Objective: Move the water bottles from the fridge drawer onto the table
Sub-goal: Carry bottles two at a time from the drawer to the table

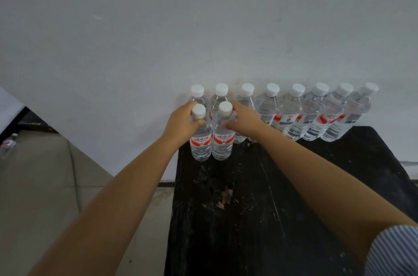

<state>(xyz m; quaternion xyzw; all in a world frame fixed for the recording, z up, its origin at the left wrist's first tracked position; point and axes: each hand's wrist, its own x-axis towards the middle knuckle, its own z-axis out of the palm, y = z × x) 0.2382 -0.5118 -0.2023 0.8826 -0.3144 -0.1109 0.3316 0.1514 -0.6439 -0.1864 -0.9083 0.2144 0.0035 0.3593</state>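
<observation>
Two clear water bottles with white caps and red labels stand upright at the far left of the black table point(260, 208). My left hand point(181, 120) grips the neck of the left front bottle point(200, 142). My right hand point(243, 118) grips the neck of the right front bottle point(223, 142). Behind them a row of several like bottles point(294, 115) lines the wall, touching side by side.
A white wall rises right behind the table. Grey tiled floor point(45, 185) lies to the left, where one more bottle point(8, 143) shows at the frame's edge near a dark unit point(27, 120). The table's near half is worn and scratched.
</observation>
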